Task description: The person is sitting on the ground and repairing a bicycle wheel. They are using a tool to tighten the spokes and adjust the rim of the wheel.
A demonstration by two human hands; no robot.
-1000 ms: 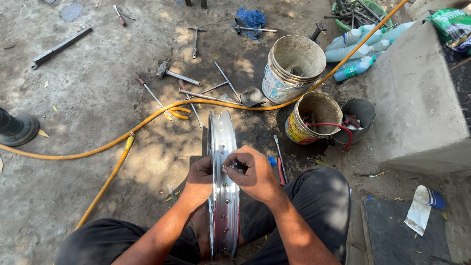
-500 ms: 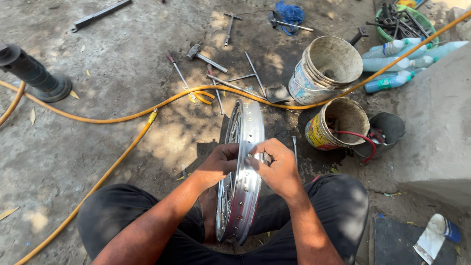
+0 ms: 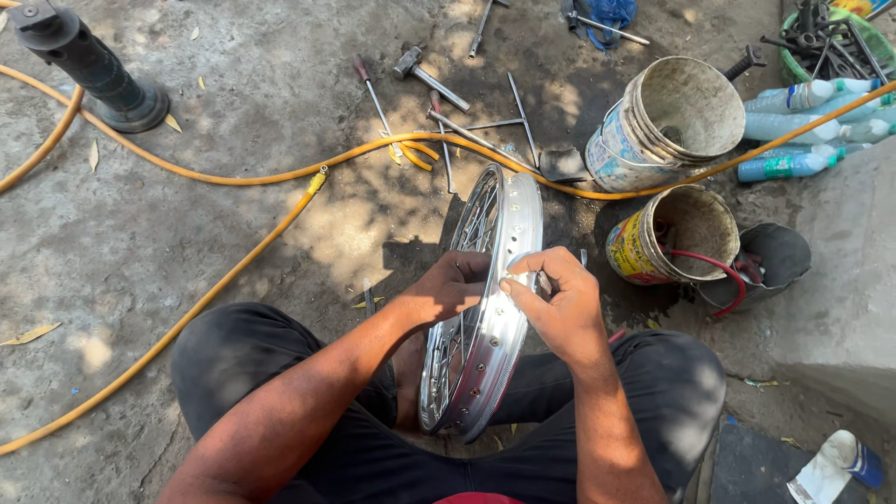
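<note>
Fingers (image 3: pixel 518 285) of the right hand (image 3: pixel 560 303) pinch at the rim (image 3: pixel 509 308), upright between the knees; the left hand (image 3: pixel 448 285) grips its spoked side. Spokes (image 3: pixel 448 350) look laced, so the work seems well along. Tools (image 3: pixel 439 103), hose (image 3: pixel 233 177) and buckets (image 3: pixel 672 121) crowd the ground ahead.

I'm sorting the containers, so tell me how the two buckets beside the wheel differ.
The white bucket is bigger and looks empty inside; the yellow bucket is smaller and has a red hose looped out of it. The white bucket lies farther from the person and appears to be several nested together; the yellow bucket seems single and sits nearer the right hand. Both are grimy, open-topped and stand on the bare ground.
</note>
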